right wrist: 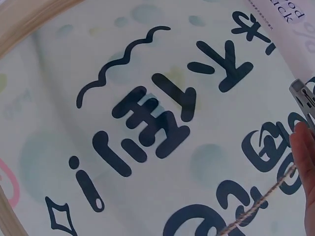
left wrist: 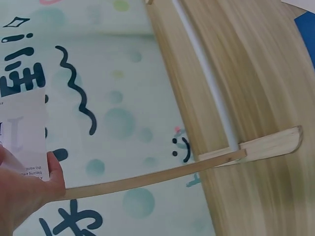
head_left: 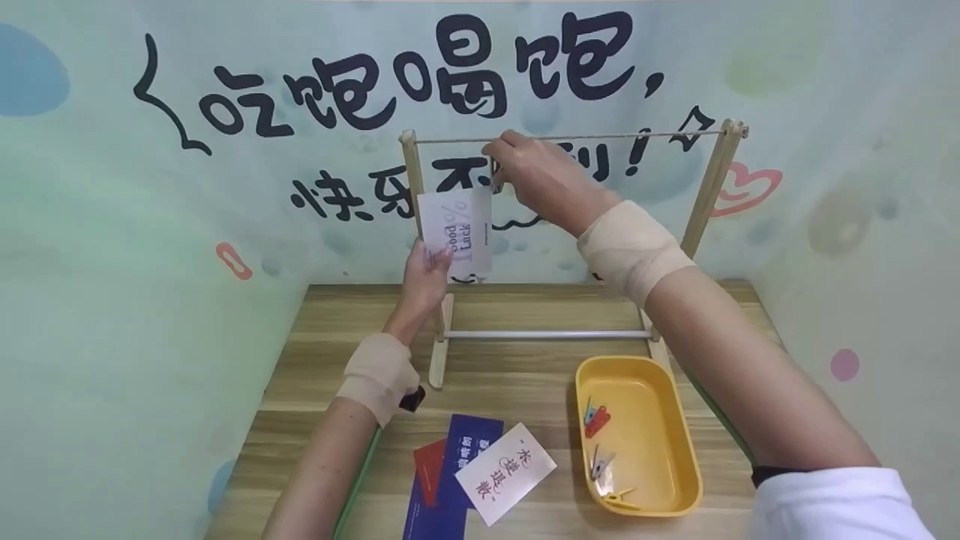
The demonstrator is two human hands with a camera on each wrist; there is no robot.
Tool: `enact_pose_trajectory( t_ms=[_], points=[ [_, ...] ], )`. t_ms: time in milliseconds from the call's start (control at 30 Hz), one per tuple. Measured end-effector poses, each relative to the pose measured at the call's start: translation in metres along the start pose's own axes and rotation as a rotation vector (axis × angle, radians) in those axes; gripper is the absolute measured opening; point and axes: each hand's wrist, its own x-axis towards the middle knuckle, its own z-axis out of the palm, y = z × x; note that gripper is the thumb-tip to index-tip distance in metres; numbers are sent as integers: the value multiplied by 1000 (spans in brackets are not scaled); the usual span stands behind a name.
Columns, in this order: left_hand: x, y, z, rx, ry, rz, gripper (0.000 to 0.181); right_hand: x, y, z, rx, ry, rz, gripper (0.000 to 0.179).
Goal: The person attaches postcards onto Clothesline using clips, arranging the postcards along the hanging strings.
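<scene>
My left hand [head_left: 426, 281] holds a white card [head_left: 471, 214] printed "Good Luck", its thumb across the card's lower left part. In the left wrist view the same card [left wrist: 22, 125] stands upright between thumb and fingers. My right hand [head_left: 551, 176] is at the string [head_left: 622, 136] of a wooden frame, pinching a small clothespin. That clothespin [right wrist: 302, 96] looks grey and metallic in the right wrist view, close to the card; whether it bites on the string cannot be told. The fingers partly hide it in the head view.
A yellow tray [head_left: 694, 480] on the wooden table holds several coloured clothespins [head_left: 598, 422]. Left of it lie a white card [head_left: 506, 474], dark blue cards [head_left: 435, 510] and a red card [head_left: 429, 469]. The frame's posts [head_left: 709, 187] and lower bar [head_left: 547, 334] stand behind.
</scene>
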Motion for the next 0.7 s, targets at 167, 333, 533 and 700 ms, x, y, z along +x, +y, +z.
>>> enact_pose_trajectory(
  t_ms=[167, 333, 533, 700],
  points=[
    [6, 15, -5, -5, 19, 5, 41, 11, -7, -11, -5, -6, 6, 34],
    [12, 24, -13, -10, 48, 9, 42, 23, -16, -17, -19, 11, 13, 34],
    [16, 34, -20, 0, 58, 51, 42, 31, -26, -18, -72, 56, 17, 35],
    [16, 36, -21, -3, 71, 39, 42, 37, -32, -17, -83, 116, 49, 32]
  ],
)
